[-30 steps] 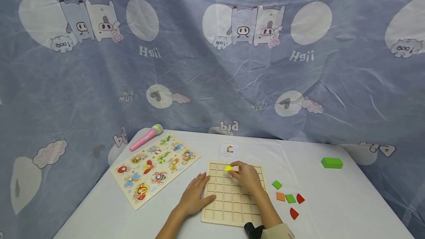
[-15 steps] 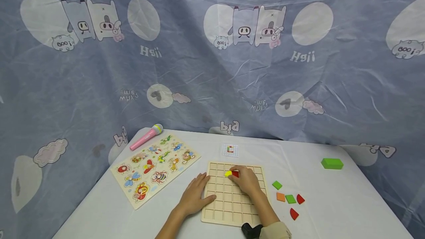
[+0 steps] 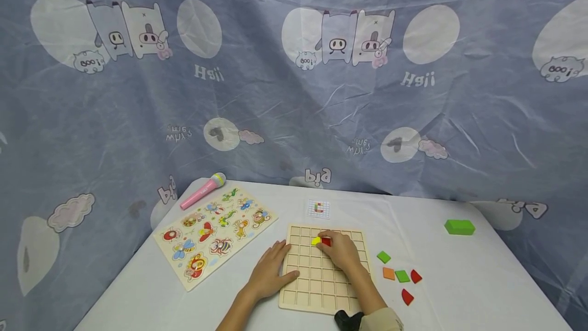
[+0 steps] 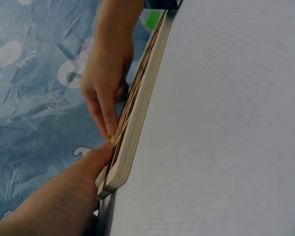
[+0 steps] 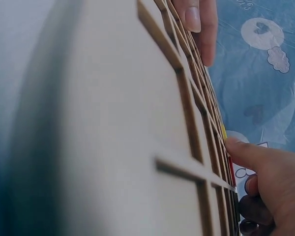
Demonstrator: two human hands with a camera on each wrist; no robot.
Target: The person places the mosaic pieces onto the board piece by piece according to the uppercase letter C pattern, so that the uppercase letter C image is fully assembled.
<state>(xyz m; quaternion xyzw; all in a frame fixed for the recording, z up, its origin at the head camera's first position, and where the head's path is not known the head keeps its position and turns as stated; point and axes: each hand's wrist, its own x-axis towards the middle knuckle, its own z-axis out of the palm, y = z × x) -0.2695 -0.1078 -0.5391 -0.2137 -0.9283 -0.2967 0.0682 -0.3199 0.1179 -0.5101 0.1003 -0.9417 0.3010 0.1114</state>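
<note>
In the head view, a square wooden grid board [image 3: 309,286] lies on the white table. My left hand [image 3: 268,272] rests on its left edge with fingers spread, thumb over the rim. My right hand [image 3: 341,250] is over the board's upper part, thumb and forefinger pinching a small yellow piece [image 3: 315,240] at a grid cell. Just to its right a red piece [image 3: 326,241] sits in the board, partly hidden by the fingers. The right wrist view shows the thumb [image 5: 243,151] touching the yellow piece [image 5: 223,132] at board level.
Right of the board lie green pieces [image 3: 402,276], an orange square [image 3: 388,273] and red quarter-round pieces [image 3: 407,297]. A pattern card [image 3: 319,209] lies behind it. An insect puzzle board [image 3: 213,236] and pink toy microphone [image 3: 203,192] are left; a green block [image 3: 459,227] is far right.
My right hand has brought the yellow piece down and slightly nearer, from above the board's top row onto a cell beside the red piece. The left hand has stayed put.
</note>
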